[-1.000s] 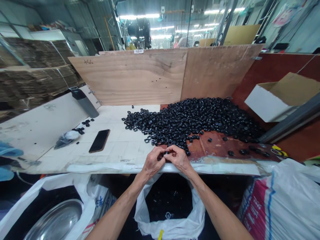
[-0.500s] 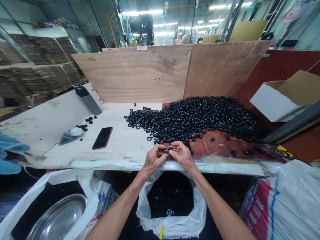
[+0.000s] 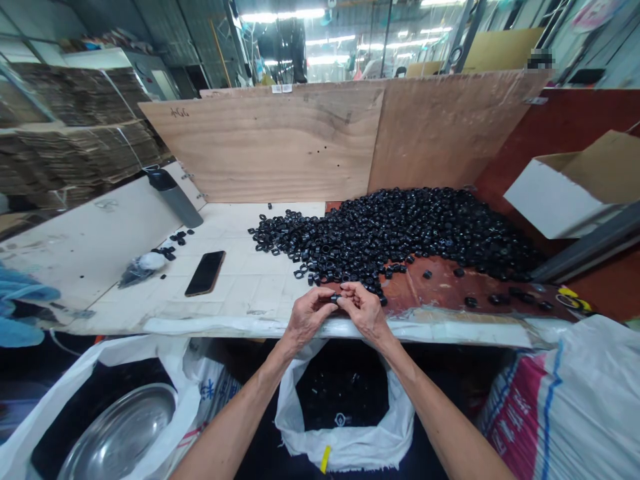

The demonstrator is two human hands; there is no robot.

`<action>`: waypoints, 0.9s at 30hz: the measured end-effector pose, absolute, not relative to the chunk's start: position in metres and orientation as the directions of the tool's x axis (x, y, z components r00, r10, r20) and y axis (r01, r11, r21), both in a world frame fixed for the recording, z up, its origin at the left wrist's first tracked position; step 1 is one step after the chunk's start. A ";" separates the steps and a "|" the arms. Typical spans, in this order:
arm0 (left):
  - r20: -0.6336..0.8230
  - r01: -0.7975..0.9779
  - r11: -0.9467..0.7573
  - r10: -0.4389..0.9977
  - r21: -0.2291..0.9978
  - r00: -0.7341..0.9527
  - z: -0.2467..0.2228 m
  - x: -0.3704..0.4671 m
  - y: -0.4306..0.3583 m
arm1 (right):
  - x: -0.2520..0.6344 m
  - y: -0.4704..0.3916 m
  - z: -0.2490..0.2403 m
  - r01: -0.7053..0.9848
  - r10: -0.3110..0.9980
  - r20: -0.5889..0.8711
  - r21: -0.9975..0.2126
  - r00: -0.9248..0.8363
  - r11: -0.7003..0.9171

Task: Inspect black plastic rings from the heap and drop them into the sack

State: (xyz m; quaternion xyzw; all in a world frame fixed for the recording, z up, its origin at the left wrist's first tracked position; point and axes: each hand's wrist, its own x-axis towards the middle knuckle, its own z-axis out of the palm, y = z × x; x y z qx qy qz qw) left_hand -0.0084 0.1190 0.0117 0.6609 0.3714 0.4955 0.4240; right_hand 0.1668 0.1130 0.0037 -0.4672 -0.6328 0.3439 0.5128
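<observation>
A small black part (image 3: 335, 299) is pinched between my two hands, above the front edge of the table (image 3: 240, 293). My left hand (image 3: 311, 313) has its thumb and fingertips on the part's left side. From the right, the thumb and fingers of my right hand (image 3: 364, 310) close on the same part. Just beyond my fingers spreads a large pile of black ring-like parts (image 3: 400, 223). Below my hands, an open white sack (image 3: 345, 443) holds more dark pieces.
A phone (image 3: 205, 273), a grey bottle (image 3: 176, 199) and a small plastic bag (image 3: 143, 268) lie left. Yellow-handled scissors (image 3: 575, 300) and a white box (image 3: 555, 197) are right. A metal bowl (image 3: 123, 433) sits in the lower-left sack.
Two black pieces seen at my fingertips now appear as one part between both hands. My fingertips have drawn closer together. The view has shifted slightly.
</observation>
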 end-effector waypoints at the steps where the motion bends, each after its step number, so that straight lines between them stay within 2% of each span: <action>1: 0.341 0.074 -0.367 0.910 0.927 0.234 0.011 -0.008 0.119 | 0.166 0.112 0.004 0.262 0.941 0.335 -0.905 -0.041 0.334; 6: 0.327 0.069 -0.350 0.916 0.934 0.232 0.010 -0.008 0.118 | 0.164 0.105 0.013 0.366 0.922 0.369 -0.847 -0.117 0.386; 9: 0.296 0.024 -0.310 0.925 0.950 0.238 0.011 -0.009 0.118 | 0.165 0.104 0.016 0.317 0.931 0.331 -0.876 -0.155 0.364; 12: 0.366 0.066 -0.390 0.901 0.919 0.231 0.011 -0.010 0.119 | 0.166 0.106 0.016 0.330 0.940 0.301 -0.881 -0.163 0.340; 16: 0.495 0.141 -0.535 0.834 0.833 0.244 0.009 -0.011 0.119 | 0.164 0.108 0.016 0.485 0.910 0.375 -0.772 -0.177 0.412; 20: 0.477 0.131 -0.512 0.849 0.849 0.225 0.008 -0.010 0.119 | 0.160 0.107 0.017 0.596 0.854 0.467 -0.626 -0.229 0.502; 24: 0.375 0.079 -0.398 0.903 0.914 0.211 0.011 -0.008 0.118 | 0.160 0.103 0.019 0.501 0.855 0.502 -0.711 -0.129 0.492; 27: 0.319 0.051 -0.336 0.926 0.941 0.203 0.016 -0.008 0.116 | 0.163 0.102 0.018 0.427 0.851 0.505 -0.744 -0.145 0.515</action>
